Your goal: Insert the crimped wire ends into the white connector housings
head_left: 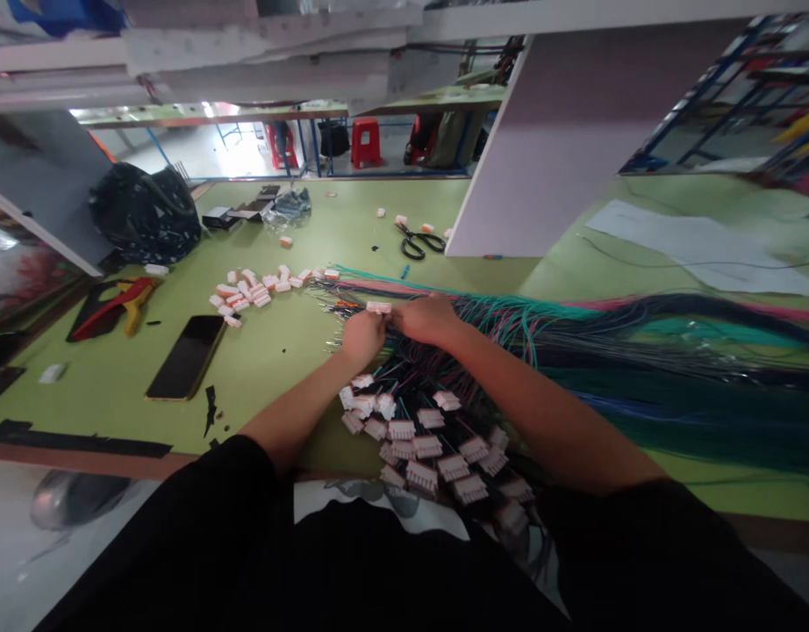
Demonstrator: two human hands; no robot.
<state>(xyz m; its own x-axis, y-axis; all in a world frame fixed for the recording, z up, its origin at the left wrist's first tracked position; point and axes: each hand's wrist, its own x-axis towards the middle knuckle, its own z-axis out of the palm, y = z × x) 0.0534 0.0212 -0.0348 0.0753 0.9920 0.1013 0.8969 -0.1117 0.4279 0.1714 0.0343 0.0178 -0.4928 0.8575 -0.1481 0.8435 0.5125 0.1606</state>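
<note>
Pinched in the fingertips of the left hand (363,338), a white connector (379,307) sits at twelve o'clock from the person, over the green bench (266,386). At its three o'clock the right hand (432,318) has its fingers curled close by; I can't tell what they grip. From the hands, coloured wires (503,318) stretch toward three o'clock, wired connectors (428,446) cluster at five, loose connectors (258,295) lie near nine, and black-handled scissors (411,237) rest at one.
</note>
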